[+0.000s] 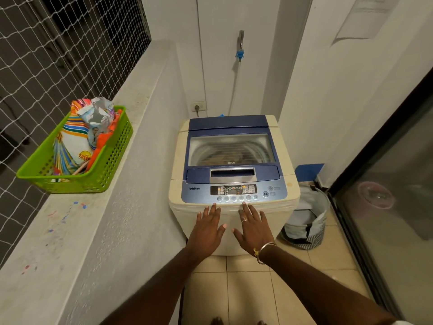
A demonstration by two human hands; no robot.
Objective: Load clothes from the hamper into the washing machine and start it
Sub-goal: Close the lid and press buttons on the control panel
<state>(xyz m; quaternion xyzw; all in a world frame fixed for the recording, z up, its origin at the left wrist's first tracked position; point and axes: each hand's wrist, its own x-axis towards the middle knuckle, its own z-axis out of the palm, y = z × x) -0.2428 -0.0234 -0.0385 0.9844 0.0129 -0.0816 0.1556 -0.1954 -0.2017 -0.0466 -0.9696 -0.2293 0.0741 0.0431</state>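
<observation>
A cream and blue top-loading washing machine stands against the far wall with its glass lid down; clothes show dimly through the glass. The control panel with its row of round buttons runs along the front. My left hand and my right hand are stretched out flat side by side, fingers straight, fingertips at the machine's front edge just below the buttons. Neither hand holds anything. A grey fabric hamper stands on the floor to the right of the machine.
A green plastic basket with colourful packets sits on the concrete ledge at left, in front of netting. A tap and hose hang on the back wall above a socket. A dark glass sliding door closes the right side.
</observation>
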